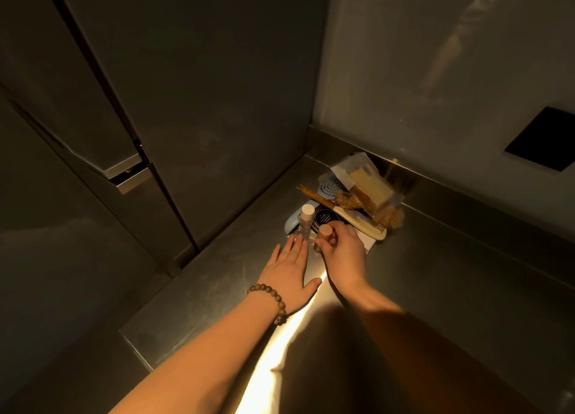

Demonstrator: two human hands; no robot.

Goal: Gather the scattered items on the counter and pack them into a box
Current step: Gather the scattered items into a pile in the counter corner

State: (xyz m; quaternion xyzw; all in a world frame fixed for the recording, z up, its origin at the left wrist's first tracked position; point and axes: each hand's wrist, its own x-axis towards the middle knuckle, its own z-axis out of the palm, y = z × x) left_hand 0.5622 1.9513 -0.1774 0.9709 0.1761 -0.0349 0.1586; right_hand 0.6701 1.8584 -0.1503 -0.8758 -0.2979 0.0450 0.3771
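Observation:
A pile of toiletries lies in the counter's back corner. My right hand [342, 251] grips a small clear bottle with a tan cap [325, 231]. Beside it stands a second clear bottle with a white cap [306, 219]. My left hand [289, 270], wearing a bead bracelet, lies flat on the counter with fingertips near that bottle. Behind are a round black tin [326, 219], a cream comb [361, 223], a light blue brush [331, 186], a wooden stick [314, 195] and a wrapped soap bar [370, 186]. A white box edge [370, 242] shows behind my right hand.
The steel counter [435, 289] runs toward me, lit by a bright strip between my arms. Tall dark cabinet doors [202, 102] stand at the left. A wall with a black square plate [543, 139] rises at the right.

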